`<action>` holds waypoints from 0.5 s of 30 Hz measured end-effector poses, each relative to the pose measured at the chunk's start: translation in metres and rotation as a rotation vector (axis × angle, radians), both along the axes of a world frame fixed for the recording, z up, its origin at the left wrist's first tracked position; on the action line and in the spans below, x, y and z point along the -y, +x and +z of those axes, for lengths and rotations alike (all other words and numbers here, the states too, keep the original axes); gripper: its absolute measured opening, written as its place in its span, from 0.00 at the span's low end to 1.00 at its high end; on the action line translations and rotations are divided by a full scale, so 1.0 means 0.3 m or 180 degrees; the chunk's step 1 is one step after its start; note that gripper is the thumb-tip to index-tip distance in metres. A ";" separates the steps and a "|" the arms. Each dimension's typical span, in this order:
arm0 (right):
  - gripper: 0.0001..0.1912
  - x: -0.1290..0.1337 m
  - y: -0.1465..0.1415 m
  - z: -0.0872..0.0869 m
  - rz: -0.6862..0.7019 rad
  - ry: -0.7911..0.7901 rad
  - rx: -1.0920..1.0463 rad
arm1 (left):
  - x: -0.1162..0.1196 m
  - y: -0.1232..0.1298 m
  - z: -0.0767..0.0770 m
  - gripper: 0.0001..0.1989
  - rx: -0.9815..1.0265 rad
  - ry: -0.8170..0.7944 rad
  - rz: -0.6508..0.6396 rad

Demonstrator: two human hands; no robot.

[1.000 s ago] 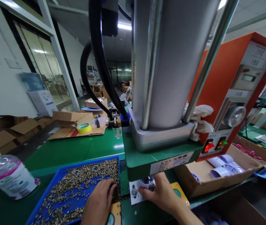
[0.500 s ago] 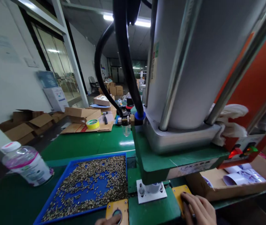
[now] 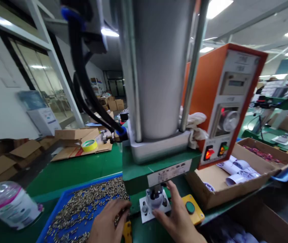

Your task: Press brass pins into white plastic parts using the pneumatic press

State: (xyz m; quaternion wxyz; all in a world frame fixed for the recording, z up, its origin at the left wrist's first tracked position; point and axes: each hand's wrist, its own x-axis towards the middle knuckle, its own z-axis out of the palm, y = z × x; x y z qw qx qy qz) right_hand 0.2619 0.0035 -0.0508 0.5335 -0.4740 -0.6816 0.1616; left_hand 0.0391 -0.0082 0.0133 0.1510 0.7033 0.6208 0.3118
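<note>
Both hands are off the yellow button boxes now: left hand (image 3: 107, 222) spread over tiny brass pins in the blue plastic tray (image 3: 57, 209), right hand (image 3: 176, 217) open, fingertips touching the upright grey fixture (image 3: 155, 198).

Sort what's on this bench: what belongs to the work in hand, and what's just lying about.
In use: left hand in the blue tray of small metal pieces; right hand at the press fixture.

Lying about: bottle, tape roll, cardboard box, white cloth.
</note>
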 end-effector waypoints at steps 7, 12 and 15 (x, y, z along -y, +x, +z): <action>0.32 -0.053 -0.095 0.036 -0.0004 -0.0244 -0.0482 | -0.105 0.086 0.143 0.15 -0.0053 0.0061 -0.0038; 0.33 -0.041 -0.077 0.067 0.0199 -0.0292 -0.0525 | -0.137 0.129 0.178 0.16 -0.0514 0.0044 -0.0379; 0.34 -0.043 -0.076 0.087 0.0285 -0.0370 -0.0563 | -0.148 0.139 0.169 0.13 -0.0734 0.0061 -0.0634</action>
